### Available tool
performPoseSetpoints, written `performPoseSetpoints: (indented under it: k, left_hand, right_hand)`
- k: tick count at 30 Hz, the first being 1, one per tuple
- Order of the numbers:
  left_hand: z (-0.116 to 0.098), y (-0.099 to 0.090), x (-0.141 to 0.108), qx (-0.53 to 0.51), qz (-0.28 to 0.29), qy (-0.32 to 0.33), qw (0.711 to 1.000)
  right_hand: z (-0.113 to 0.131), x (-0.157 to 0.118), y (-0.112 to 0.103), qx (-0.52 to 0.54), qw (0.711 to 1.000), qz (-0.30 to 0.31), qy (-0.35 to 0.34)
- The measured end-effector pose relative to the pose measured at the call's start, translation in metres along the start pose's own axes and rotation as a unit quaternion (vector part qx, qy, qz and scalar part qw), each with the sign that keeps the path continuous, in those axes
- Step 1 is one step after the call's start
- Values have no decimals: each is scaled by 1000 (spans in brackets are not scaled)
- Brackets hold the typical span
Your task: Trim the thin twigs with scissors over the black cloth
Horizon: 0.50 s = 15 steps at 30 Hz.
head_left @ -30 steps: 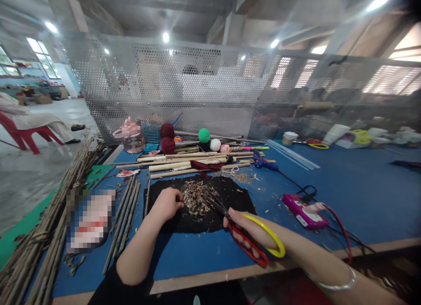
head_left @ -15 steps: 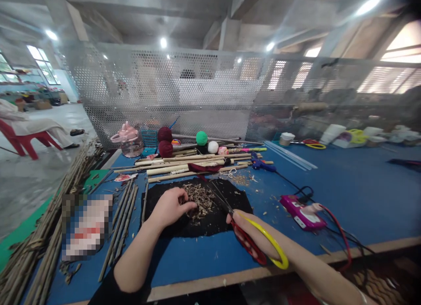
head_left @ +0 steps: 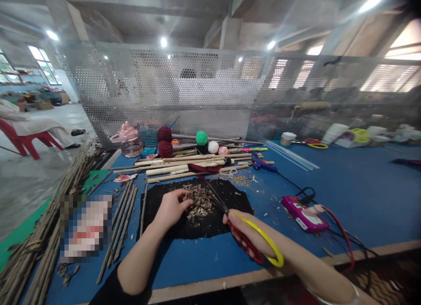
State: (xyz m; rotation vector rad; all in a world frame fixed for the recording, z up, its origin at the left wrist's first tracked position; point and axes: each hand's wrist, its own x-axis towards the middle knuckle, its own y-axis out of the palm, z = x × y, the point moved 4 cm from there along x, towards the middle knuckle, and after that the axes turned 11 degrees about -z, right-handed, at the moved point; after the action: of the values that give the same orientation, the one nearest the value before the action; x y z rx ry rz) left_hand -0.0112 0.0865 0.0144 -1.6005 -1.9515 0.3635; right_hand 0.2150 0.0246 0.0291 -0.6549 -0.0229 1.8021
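On a black cloth (head_left: 158, 224) lies a small heap of chopped, dry brown plant bits (head_left: 200, 204). My left hand (head_left: 173, 206) rests at the heap's left edge, its fingers curled and the thumb bent towards them; whatever it pinches is hidden. A pair of scissors (head_left: 240, 237) with red and yellow handles is held in my right hand (head_left: 251, 230). The scissors' dark blades point up and left, over the right side of the heap, slightly apart.
Bundled dry stalks (head_left: 39, 235) line the table's left side, with shorter sticks (head_left: 120, 224) beside them. Wooden rods (head_left: 184, 168) and yarn balls (head_left: 201, 138) lie behind the cloth. To the right are a blue glue gun (head_left: 263, 164) and a purple power strip (head_left: 304, 215) with cables.
The scissors and my right hand have shifted slightly left, and the blades are closer together over the heap. My left hand stays at the heap's left edge, turned slightly.
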Motion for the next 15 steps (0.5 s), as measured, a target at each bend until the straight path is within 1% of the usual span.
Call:
performPoseSetpoints:
  k: [2,5,9,12,15]
  left_hand:
    - [4,-1,2,-37,-33,-32,998]
    - [7,-1,4,-71,-54,-60,994]
    - [9,1,5,-115,-51,-106,986]
    - [12,4,5,-182,-42,-149,971]
    - [14,8,5,-240,-38,-173,954]
  right_hand:
    - [4,1,1,-26,1000,17,-4]
    - [11,0,3,-58,997,42,-3]
    - [16,0,4,-60,996,61,21]
    - [15,4,6,-46,996,73,34]
    - [15,8,7,-37,995,81,41]
